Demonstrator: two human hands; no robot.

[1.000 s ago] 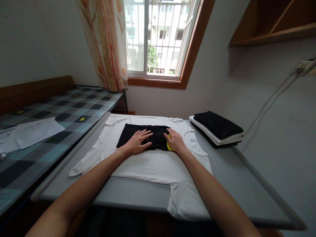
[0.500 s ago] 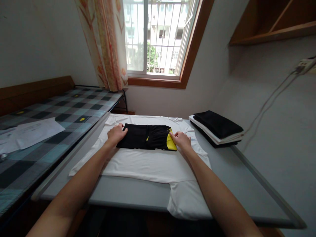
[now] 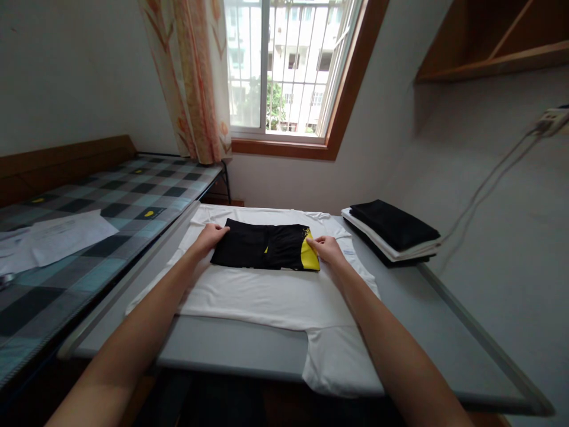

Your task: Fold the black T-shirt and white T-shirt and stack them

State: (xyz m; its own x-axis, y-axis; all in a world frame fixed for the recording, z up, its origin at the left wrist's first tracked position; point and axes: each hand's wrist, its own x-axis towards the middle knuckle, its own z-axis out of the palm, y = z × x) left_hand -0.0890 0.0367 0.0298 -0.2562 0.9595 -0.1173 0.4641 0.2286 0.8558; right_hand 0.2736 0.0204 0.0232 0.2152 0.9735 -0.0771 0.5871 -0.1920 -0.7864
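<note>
A black garment with a yellow patch (image 3: 258, 246), folded into a flat rectangle, lies across a spread white T-shirt (image 3: 258, 296). My left hand (image 3: 212, 237) pinches its left edge near the far corner. At the opposite end, my right hand (image 3: 326, 248) grips the yellow edge between thumb and fingers. Beneath the garment, the T-shirt is laid sideways over the grey table (image 3: 231, 350), one sleeve hanging past the near edge. Part of the T-shirt is hidden by the garment and my forearms.
Folded black and white clothes (image 3: 391, 228) are stacked at the table's back right. Left of the table stands a bed with a checked mattress (image 3: 169, 193) and papers (image 3: 71, 237) on it. A wooden shelf (image 3: 498, 68) juts out at upper right.
My left fingers have closed into a pinch on the garment's left edge, whose far corner is slightly raised. My right hand keeps its grip at the yellow end.
</note>
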